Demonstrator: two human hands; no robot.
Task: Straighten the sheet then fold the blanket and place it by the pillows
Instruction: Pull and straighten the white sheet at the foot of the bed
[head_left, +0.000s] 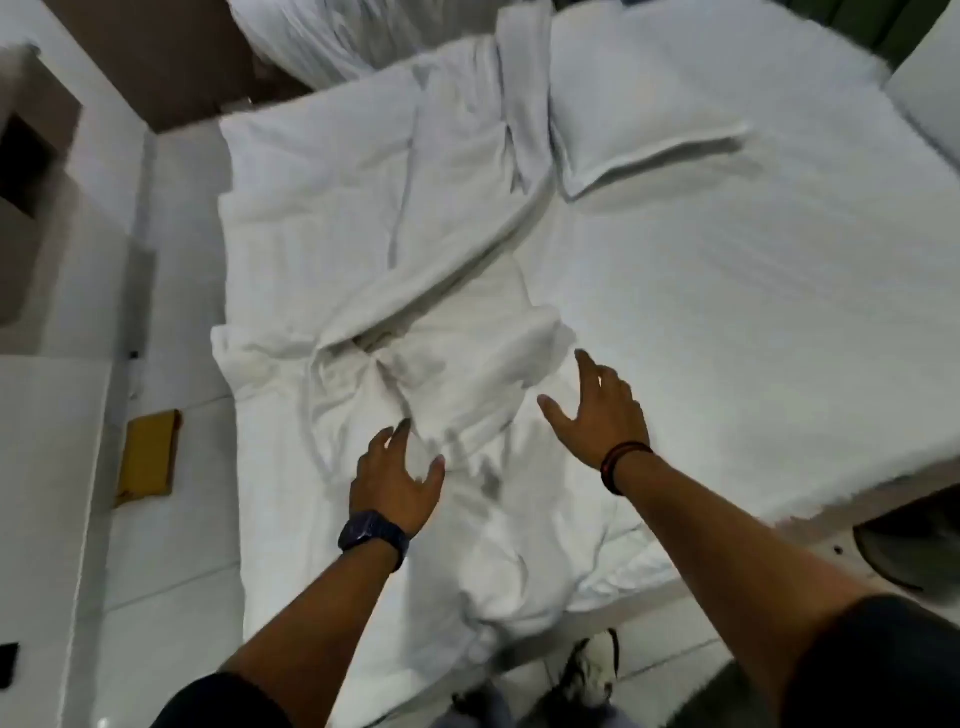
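A white blanket (415, 291) lies crumpled along the left half of the bed, bunched and hanging over the near edge. The white sheet (753, 291) covers the right half, mostly flat. One pillow (634, 130) lies at the far end of the bed and another pillow (332, 36) sits further back at the upper left. My left hand (395, 478), with a dark watch on its wrist, hovers over the bunched blanket with fingers spread. Just right of the bunch, my right hand (602, 410), wearing a dark wristband, is also spread and holds nothing.
White tiled floor (171, 545) runs along the bed's left side with a yellow flat object (148, 452) on it. A white counter (41, 493) stands at the left, with a dark item on it. My shoes (587, 670) stand at the foot of the bed.
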